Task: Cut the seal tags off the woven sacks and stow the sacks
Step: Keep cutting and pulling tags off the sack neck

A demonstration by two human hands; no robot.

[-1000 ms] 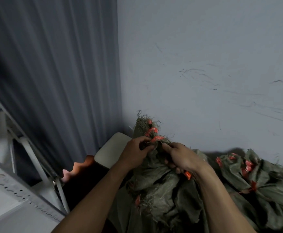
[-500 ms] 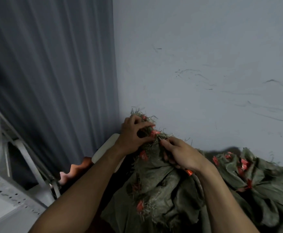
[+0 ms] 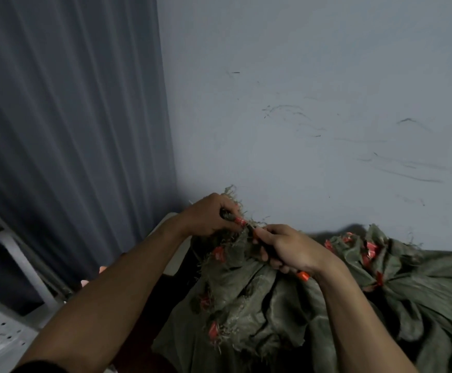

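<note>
Your left grip (image 3: 208,216) pinches frayed neck of green sack (image 3: 246,300) right at red seal tag (image 3: 239,220). Your right grip (image 3: 292,249) curls round orange-ended tool (image 3: 303,276), just beside that tag. Sack bunched below both grips; second sack (image 3: 421,278) lies right.

Left hand (image 3: 208,216) and right hand (image 3: 294,249) bare, forearms bare up past the elbows. Dark sleeve (image 3: 42,366) edge, black-ish, shows on left upper arm at bottom frame border.

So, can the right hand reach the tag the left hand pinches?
Probably yes: the right hand, holding a tool, is just beside the red tag in the left hand; nothing solid lies between.
</note>
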